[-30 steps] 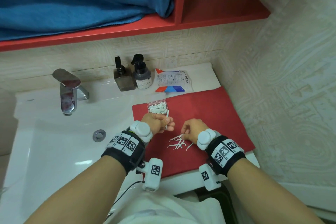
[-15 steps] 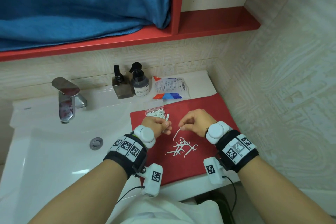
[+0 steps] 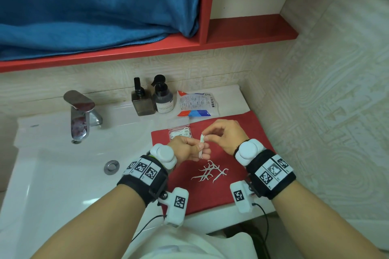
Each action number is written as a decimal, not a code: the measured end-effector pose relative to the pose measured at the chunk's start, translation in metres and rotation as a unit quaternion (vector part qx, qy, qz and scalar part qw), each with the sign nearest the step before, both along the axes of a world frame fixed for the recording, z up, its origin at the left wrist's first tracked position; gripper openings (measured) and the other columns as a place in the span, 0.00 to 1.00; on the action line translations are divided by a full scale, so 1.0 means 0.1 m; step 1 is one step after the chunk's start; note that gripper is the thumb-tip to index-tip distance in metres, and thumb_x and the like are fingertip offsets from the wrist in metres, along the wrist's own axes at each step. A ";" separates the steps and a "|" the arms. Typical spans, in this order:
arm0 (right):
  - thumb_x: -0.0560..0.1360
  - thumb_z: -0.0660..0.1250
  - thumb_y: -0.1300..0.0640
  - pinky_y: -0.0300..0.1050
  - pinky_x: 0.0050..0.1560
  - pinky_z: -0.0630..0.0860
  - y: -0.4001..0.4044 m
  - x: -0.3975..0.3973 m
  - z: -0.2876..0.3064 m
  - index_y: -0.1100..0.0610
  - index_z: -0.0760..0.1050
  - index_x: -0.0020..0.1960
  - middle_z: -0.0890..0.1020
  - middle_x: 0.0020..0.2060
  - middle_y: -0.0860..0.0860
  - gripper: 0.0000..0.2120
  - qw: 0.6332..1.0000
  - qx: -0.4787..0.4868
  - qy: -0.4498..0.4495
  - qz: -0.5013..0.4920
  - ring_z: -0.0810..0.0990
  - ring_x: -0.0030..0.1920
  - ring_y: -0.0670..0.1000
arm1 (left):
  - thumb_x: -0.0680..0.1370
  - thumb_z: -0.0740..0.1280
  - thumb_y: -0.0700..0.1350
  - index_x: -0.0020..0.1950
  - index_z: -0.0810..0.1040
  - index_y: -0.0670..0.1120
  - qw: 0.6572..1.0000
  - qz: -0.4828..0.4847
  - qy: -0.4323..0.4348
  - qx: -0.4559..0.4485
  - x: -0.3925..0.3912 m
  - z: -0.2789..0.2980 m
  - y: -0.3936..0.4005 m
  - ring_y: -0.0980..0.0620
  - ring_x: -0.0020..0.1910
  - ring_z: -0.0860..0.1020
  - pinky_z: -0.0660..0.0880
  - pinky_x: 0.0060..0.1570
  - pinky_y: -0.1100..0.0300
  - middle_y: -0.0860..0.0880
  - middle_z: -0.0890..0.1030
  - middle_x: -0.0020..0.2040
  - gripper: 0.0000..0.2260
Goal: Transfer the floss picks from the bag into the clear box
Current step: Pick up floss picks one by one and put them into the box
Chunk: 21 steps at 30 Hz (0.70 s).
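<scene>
My left hand (image 3: 187, 149) grips a small upright bundle of white floss picks (image 3: 202, 145) over the red mat (image 3: 248, 130). My right hand (image 3: 225, 136) pinches the top of that same bundle between thumb and forefinger. Several loose white floss picks (image 3: 210, 171) lie scattered on the mat just in front of both hands. The clear box (image 3: 180, 132) sits open at the mat's far left corner, partly behind my left hand, with several picks inside. The floss pick bag (image 3: 196, 103), white with red and blue print, lies flat on the counter behind the mat.
Two dark pump bottles (image 3: 151, 99) stand against the wall left of the bag. A chrome tap (image 3: 81, 115) and the white basin (image 3: 63, 174) with its drain (image 3: 111, 166) lie to the left. A red shelf (image 3: 147, 48) with a blue towel (image 3: 94, 6) hangs above.
My right hand lifted a pick from the loose pile and carried it left to the bundle in my left hand, where both hands now meet.
</scene>
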State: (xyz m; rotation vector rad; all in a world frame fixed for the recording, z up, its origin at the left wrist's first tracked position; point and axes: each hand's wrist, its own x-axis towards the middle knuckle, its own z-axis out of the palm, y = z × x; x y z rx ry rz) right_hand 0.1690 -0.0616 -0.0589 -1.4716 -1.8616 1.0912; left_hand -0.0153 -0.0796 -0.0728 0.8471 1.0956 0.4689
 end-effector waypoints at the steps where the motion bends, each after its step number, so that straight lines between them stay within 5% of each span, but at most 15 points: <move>1: 0.68 0.77 0.62 0.39 0.48 0.80 -0.01 0.00 0.01 0.52 0.85 0.44 0.85 0.39 0.45 0.08 1.000 -0.003 0.010 -0.007 0.84 0.41 0.44 | 0.79 0.64 0.39 0.51 0.81 0.41 1.000 0.008 -0.017 -0.009 0.01 0.01 0.00 0.50 0.44 0.84 0.77 0.42 0.62 0.45 0.85 0.44 0.07; 12: 0.70 0.77 0.56 0.45 0.49 0.83 -0.06 -0.08 0.12 0.52 0.84 0.47 0.86 0.39 0.47 0.06 0.999 -0.026 0.005 -0.031 0.85 0.42 0.43 | 0.78 0.66 0.39 0.46 0.82 0.43 1.000 -0.005 0.017 0.019 -0.02 0.09 0.01 0.51 0.39 0.84 0.76 0.38 0.62 0.47 0.85 0.40 0.06; 21: 0.70 0.77 0.57 0.42 0.50 0.82 -0.10 -0.14 0.14 0.51 0.84 0.46 0.86 0.39 0.47 0.06 0.999 -0.015 0.023 -0.039 0.85 0.43 0.43 | 0.78 0.66 0.41 0.51 0.82 0.39 0.998 0.002 0.040 0.053 -0.02 0.16 -0.01 0.49 0.47 0.84 0.76 0.39 0.63 0.43 0.85 0.48 0.07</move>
